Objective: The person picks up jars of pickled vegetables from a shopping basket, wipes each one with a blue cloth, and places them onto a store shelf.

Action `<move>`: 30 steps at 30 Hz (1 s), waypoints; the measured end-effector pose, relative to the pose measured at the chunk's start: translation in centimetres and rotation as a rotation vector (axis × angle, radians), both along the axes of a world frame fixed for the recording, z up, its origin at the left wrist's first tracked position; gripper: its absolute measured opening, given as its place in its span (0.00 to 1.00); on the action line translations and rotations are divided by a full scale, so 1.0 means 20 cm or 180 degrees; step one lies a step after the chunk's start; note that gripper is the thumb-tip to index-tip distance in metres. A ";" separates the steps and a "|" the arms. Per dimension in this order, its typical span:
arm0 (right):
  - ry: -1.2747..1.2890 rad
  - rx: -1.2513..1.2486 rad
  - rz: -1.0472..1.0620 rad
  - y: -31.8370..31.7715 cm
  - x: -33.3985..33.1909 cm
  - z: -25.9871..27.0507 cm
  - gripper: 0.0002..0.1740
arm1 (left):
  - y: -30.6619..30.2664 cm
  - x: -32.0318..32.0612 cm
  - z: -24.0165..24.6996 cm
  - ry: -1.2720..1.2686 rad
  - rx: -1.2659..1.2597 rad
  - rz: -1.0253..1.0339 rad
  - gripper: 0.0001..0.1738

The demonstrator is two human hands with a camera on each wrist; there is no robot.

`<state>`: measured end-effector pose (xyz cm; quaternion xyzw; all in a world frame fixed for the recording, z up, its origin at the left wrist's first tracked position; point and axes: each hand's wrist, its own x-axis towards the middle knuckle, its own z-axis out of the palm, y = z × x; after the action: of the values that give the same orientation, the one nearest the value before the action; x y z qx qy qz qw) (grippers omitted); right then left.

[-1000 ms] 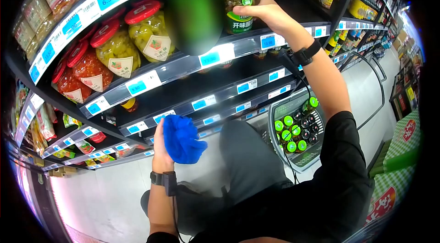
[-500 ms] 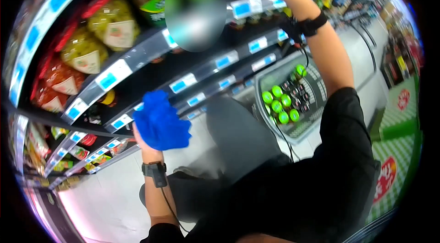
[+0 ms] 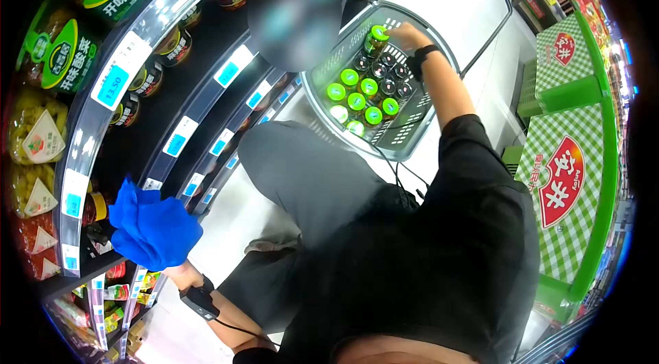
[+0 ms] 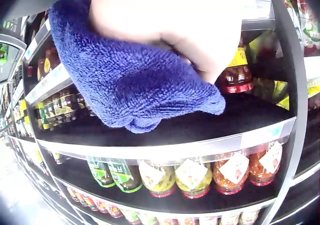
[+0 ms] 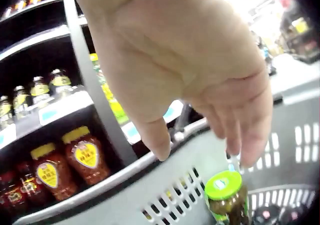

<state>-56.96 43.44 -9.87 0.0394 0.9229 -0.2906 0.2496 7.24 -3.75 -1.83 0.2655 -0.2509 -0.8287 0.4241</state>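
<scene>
Shop aisle, stocked shelves (image 3: 182, 137) running down the left, grey slatted basket (image 3: 341, 55) on the floor (image 3: 473, 0) at the far side. The right hand (image 3: 406, 36) is stretched out over the far end of the basket. In the wrist view its fingers (image 5: 252, 125) hang down straight and loosely spread, directly above a green-lidded jar (image 5: 225, 185) and curled round nothing. We cannot tell whether a fingertip touches the lid. That jar stands upright inside the basket close to its far wall, next to the other jars (image 3: 356, 100), which sit lid-up in tight rows. We judge the rows let them brace each other and stay readable from above. The left hand (image 4: 165, 20) is out at the near left, up against the shelves, fingers closed over a bunched blue cloth (image 4: 130, 85) whose loose end droops below the palm. Holding it gathered and off to that side looks to us like a way of keeping it out of the basket and away from the reaching arm. Behind the cloth, shelf jars (image 4: 192, 175) stand labels outward behind the price rail.
</scene>
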 end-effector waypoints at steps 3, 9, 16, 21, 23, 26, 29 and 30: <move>0.0234 -0.0848 -0.0303 -0.01 0.07 -0.31 0.53 | 0.02 -0.01 0.01 -0.0137 -0.0055 0.0043 0.26; 0.1984 -0.0962 -0.0740 -0.10 -0.16 -1.04 0.55 | 0.09 -0.03 0.04 -0.0409 -0.0154 0.0135 0.27; 0.1948 -0.0802 -0.1473 -0.23 0.04 -0.80 0.51 | 0.17 -0.03 0.07 -0.0508 -0.0217 0.0230 0.28; 0.2020 -0.1011 -0.0328 -0.21 0.28 -0.37 0.43 | 0.20 -0.08 0.09 -0.0661 -0.0405 0.0197 0.29; 0.1875 -0.1709 0.0237 -0.23 0.33 -0.23 0.41 | 0.22 -0.11 0.12 -0.0782 -0.0568 0.0151 0.30; 0.1055 -0.2813 0.0727 -0.41 0.68 0.28 0.34 | 0.28 -0.19 0.18 -0.1137 -0.1041 0.0023 0.30; 0.0541 -0.3620 0.1240 -0.63 0.97 0.58 0.38 | 0.38 -0.31 0.26 -0.1730 -0.1995 -0.0191 0.31; 0.0585 -0.3737 0.1505 -0.70 1.07 0.65 0.44 | 0.41 -0.36 0.29 -0.1933 -0.2446 -0.0245 0.31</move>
<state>-35.51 29.38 3.17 -0.3336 0.6114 -0.6871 0.2068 0.11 4.47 4.05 0.3100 -0.6604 -0.5764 0.3681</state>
